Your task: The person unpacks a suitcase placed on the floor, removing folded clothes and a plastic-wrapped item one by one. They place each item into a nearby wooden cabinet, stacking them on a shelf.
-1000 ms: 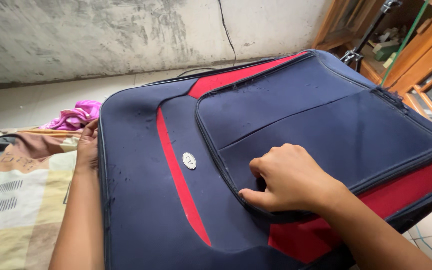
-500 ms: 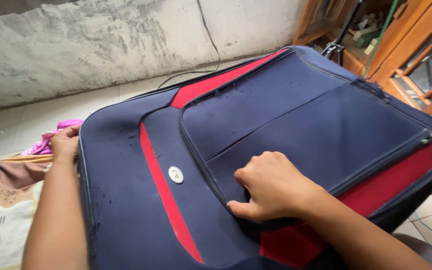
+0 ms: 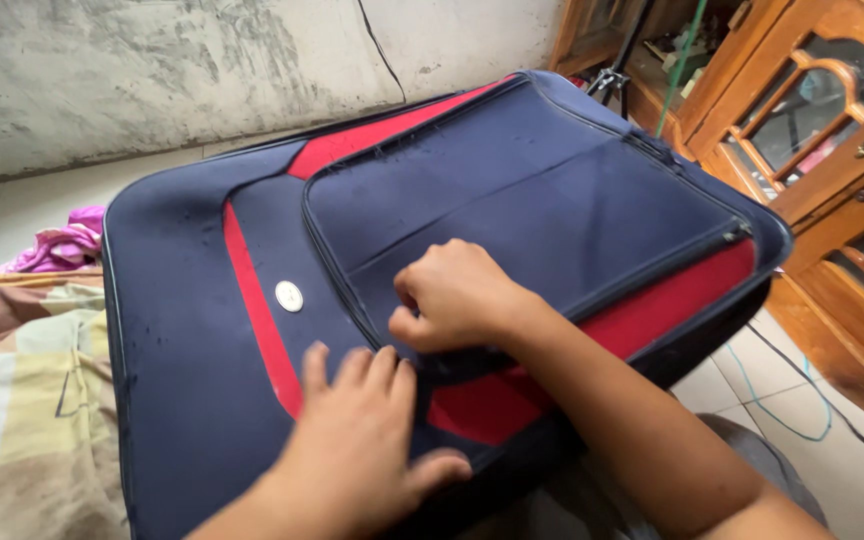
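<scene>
Suitcase (image 3: 202, 330), navy with red stripes, lies flat, partly on a patterned bedsheet (image 3: 22, 400); its near corner is cut off at the frame's bottom. Right hand (image 3: 457, 297) sits curled at the front pocket's zip edge, fingertips tucked under and hidden, so what they pinch is unclear. Left hand (image 3: 357, 440) presses flat just beside it, fingers spread wide. Pink cloth (image 3: 57, 245) lies beyond; wooden cabinet (image 3: 832, 150) stands to the right.
</scene>
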